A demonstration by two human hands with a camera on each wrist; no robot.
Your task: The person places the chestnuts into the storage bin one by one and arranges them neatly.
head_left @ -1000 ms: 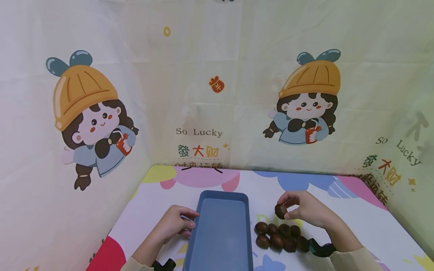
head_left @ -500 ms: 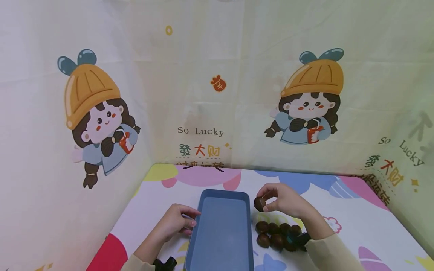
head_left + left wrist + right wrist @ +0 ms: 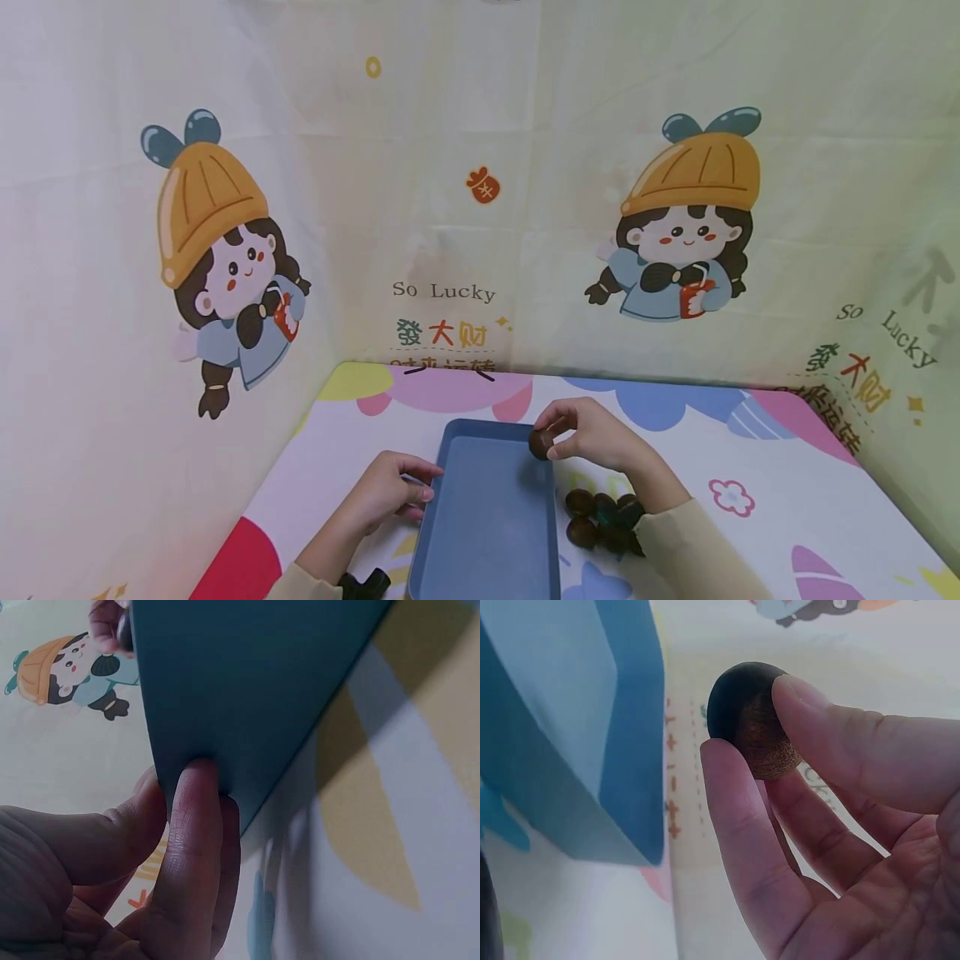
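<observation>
A brown chestnut (image 3: pixel 754 720) is pinched between the thumb and fingers of my right hand (image 3: pixel 596 437). In the head view it overlaps the far right corner of a blue rectangular tray (image 3: pixel 557 533), with a shadow below it inside the tray. A pale, rough patch shows on the chestnut in the right wrist view. My left hand (image 3: pixel 386 497) rests at the tray's left rim. Its fingers (image 3: pixel 196 817) lie fairly straight against the outer wall in the left wrist view. Right of the tray, several chestnuts (image 3: pixel 581 532) lie grouped in rows, partly hidden by the right wrist.
The table wears a white cover (image 3: pixel 330 442) with coloured cartoon prints. Printed cloth walls (image 3: pixel 555 250) rise at its back and sides. A black wrist strap (image 3: pixel 365 585) shows at the left sleeve.
My right hand has carried the chestnut leftward, from above the group of chestnuts to the tray's far right corner. The left hand and the tray stay in place.
</observation>
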